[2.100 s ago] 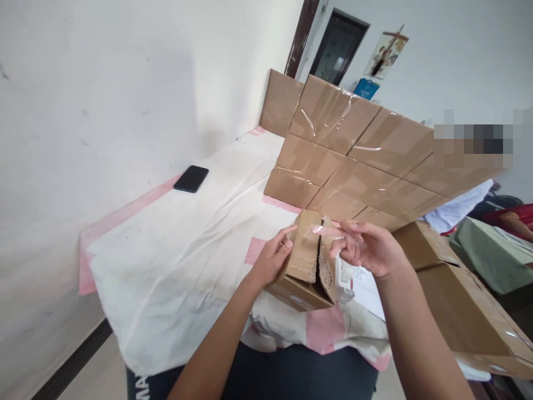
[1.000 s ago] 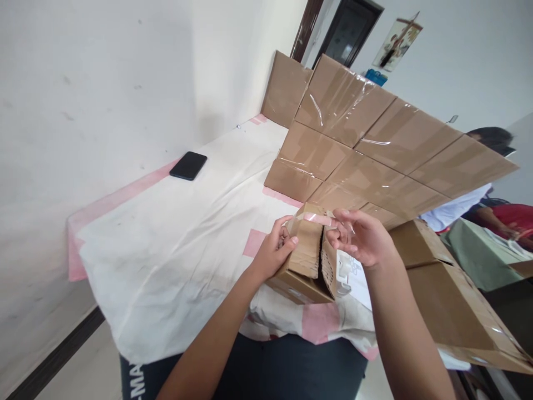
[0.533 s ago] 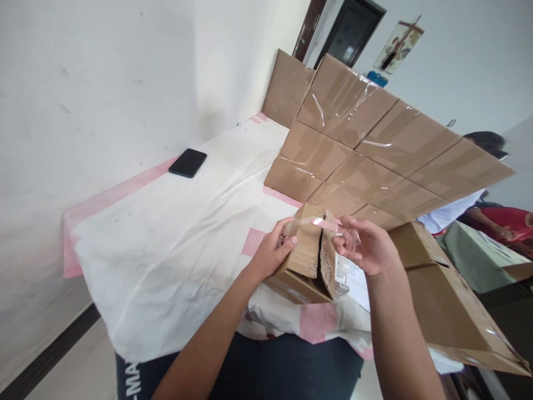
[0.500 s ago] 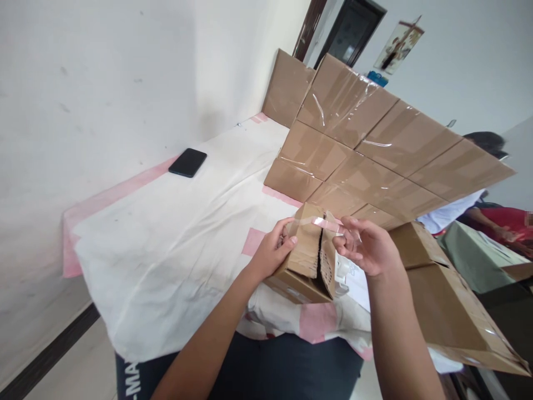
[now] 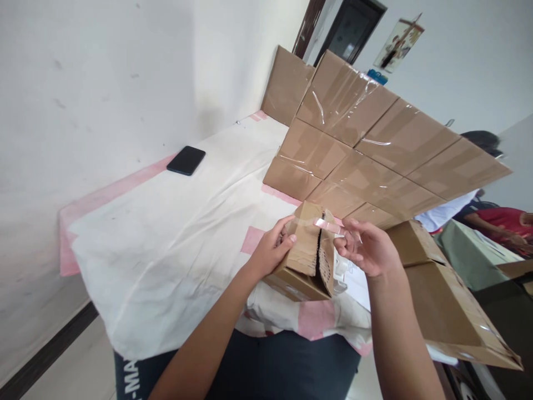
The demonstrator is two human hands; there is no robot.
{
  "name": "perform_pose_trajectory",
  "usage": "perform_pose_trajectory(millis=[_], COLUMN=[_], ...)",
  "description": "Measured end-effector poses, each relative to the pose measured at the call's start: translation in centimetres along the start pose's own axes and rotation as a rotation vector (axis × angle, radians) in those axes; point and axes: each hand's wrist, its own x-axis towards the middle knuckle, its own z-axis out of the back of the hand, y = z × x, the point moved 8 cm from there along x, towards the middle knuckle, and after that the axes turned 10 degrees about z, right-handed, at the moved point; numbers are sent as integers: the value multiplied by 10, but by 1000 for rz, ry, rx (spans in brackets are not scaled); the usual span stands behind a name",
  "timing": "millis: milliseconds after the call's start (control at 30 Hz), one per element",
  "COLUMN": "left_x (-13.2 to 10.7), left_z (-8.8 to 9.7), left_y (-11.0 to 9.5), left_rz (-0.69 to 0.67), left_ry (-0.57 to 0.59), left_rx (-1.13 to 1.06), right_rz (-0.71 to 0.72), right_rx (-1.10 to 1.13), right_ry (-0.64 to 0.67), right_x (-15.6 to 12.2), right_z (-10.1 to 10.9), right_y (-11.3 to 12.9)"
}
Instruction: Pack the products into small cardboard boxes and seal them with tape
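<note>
A small brown cardboard box (image 5: 303, 250) lies on the cloth before me, a torn, ragged gap running between its flaps. My left hand (image 5: 272, 250) grips its left side, the thumb resting near the top edge. Over the box stretches a strip of clear tape (image 5: 328, 225), one end by my left fingers. My right hand (image 5: 362, 244) pinches the other end, above the right flap, with its fingers curled. Partly hidden behind the box is a white and clear plastic object (image 5: 341, 275) whose kind I cannot make out. It rests by a printed white sheet (image 5: 358, 289).
A tall wall of taped cartons (image 5: 366, 139) stands just beyond the box. An open carton (image 5: 441, 294) is at the right. A black phone (image 5: 186, 160) lies on the white and pink cloth (image 5: 166, 239) near the wall. Another person's arm (image 5: 495, 226) shows at far right.
Both hands keep almost the same places on the box and tape. The tape strip tilts slightly differently, and the whole view has shifted a little.
</note>
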Motion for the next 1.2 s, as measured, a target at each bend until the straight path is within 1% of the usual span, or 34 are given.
perform_pose_trajectory(millis=[100,300,433,767,1033,1200], left_x=[0,0,0,1,0,0], left_z=[0,-1,1,1,1,1], left_y=[0,-2,-5,-4,-5,-7], left_rz=[-8,-31,-49,-27,-26,-31], left_ry=[-4,4,0,-4,-9,-6], left_rx=[-11,41,50,70,87,101], right_rz=[-1,-2,8,49,33,25], right_rx=[7,11,7,-48,-62,-53], right_ry=[-15,-28,-11,4,-77,-111], right_x=[0,-1,-2,1,0,-1], right_z=[1,5,4,6,16,22], right_y=[-1,-3,-5,-3,0,-3])
